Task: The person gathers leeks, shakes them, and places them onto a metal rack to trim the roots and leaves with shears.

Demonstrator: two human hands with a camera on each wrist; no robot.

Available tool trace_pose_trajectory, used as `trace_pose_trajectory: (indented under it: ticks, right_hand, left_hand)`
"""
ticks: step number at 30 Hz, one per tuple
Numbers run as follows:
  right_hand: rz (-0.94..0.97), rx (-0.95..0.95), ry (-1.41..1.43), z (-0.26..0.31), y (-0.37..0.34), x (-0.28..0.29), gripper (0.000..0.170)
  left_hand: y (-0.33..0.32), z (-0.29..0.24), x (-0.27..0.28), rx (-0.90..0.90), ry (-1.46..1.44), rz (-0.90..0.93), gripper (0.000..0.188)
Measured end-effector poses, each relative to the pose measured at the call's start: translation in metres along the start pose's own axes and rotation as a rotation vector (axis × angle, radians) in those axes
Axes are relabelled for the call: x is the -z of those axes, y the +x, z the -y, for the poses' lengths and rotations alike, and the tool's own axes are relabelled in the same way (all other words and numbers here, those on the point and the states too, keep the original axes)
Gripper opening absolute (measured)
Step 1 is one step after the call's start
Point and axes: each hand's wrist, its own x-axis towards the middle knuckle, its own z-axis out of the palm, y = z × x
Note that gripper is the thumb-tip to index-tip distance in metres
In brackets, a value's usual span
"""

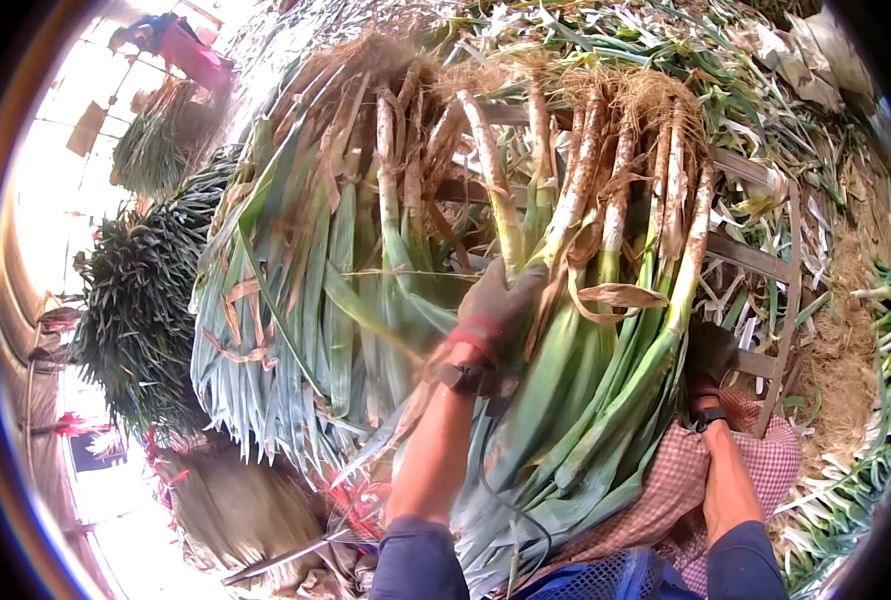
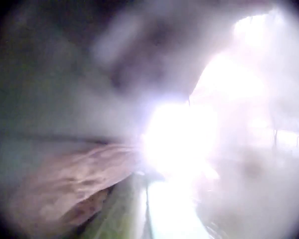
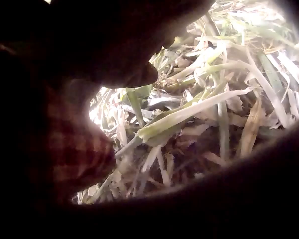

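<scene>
Long leeks (image 1: 616,240) with brown roots and green leaves lie across the wooden slats in front of me, roots at the far end. My gloved left hand (image 1: 504,298) grips a leek (image 1: 494,190) where its pale stem turns green. In the left wrist view, glare washes out much of the picture beside a dry brown leaf (image 2: 75,184) and a green leaf (image 2: 122,209). My gloved right hand (image 1: 711,352) is at the right side of the leeks, its fingers partly hidden. It appears as a dark shape (image 3: 124,64) in the right wrist view.
A slatted wooden frame (image 1: 751,255) sits under the leeks. Checked cloth (image 1: 676,480) covers my lap. More leeks (image 1: 146,310) are stacked at left, near a sack (image 1: 231,500). Leaf scraps (image 3: 199,109) litter the ground. Another person (image 1: 191,50) is at the far left.
</scene>
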Motion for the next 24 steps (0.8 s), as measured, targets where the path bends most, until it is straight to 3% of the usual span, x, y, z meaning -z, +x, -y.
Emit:
trace_pose_trajectory:
  ticks: [1,3,4,5,6,7,9,10,12,13,15,17,19,20,24]
  right_hand:
    - [-0.028,0.009,-0.034,-0.001,0.002,-0.002,0.011]
    - [-0.115,0.027,-0.069,-0.002,0.008,-0.001,0.013]
    - [-0.165,0.037,-0.070,-0.002,0.009,0.000,0.014]
    - [-0.208,0.046,-0.070,-0.003,0.006,0.002,0.015]
    - [-0.250,0.053,-0.067,-0.003,0.002,0.002,0.016]
    - [-0.295,0.062,-0.063,-0.003,-0.001,0.003,0.017]
    - [-0.348,0.072,-0.056,-0.002,0.001,0.009,0.018]
    - [-0.239,0.052,-0.091,-0.001,0.002,0.012,0.019]
    - [-0.134,0.029,-0.122,-0.002,0.005,0.017,0.020]
    - [-0.135,0.037,-0.101,-0.001,0.005,0.018,0.020]
    - [-0.138,0.049,-0.079,0.001,0.006,0.026,0.021]
    - [-0.006,-0.027,-0.113,0.005,0.008,0.032,0.021]
    - [-0.058,0.001,-0.096,0.001,0.006,0.026,0.021]
    - [-0.111,0.028,-0.081,0.001,0.005,0.023,0.022]
    - [-0.126,0.033,-0.025,-0.004,0.006,0.011,0.020]
  left_hand:
    - [0.004,0.005,0.002,-0.008,-0.010,-0.017,0.071]
    - [-0.001,-0.020,0.030,0.108,0.461,-0.032,0.072]
    - [-0.012,-0.027,0.042,-0.060,0.550,-0.219,0.066]
    - [-0.009,-0.019,0.059,-0.482,0.552,-0.526,0.055]
    - [0.000,-0.019,0.082,-0.408,0.500,-0.557,0.061]
    - [0.015,-0.004,0.096,-0.404,0.767,-0.791,0.075]
    - [0.045,0.026,0.113,-0.258,0.885,-0.813,0.086]
    - [0.055,0.034,0.115,-0.207,0.924,-0.821,0.089]
    - [0.064,0.029,0.103,0.093,1.046,-0.644,0.099]
    - [0.070,0.026,0.101,0.092,1.049,-0.647,0.099]
    - [0.079,0.022,0.099,0.285,0.916,-0.520,0.095]
    - [0.071,0.013,0.100,0.254,0.898,-0.547,0.086]
    - [0.055,-0.006,0.104,0.299,0.613,-0.372,0.079]
    - [0.049,-0.012,0.098,0.305,0.572,-0.357,0.071]
    - [0.024,-0.014,0.054,0.130,0.523,-0.302,0.070]
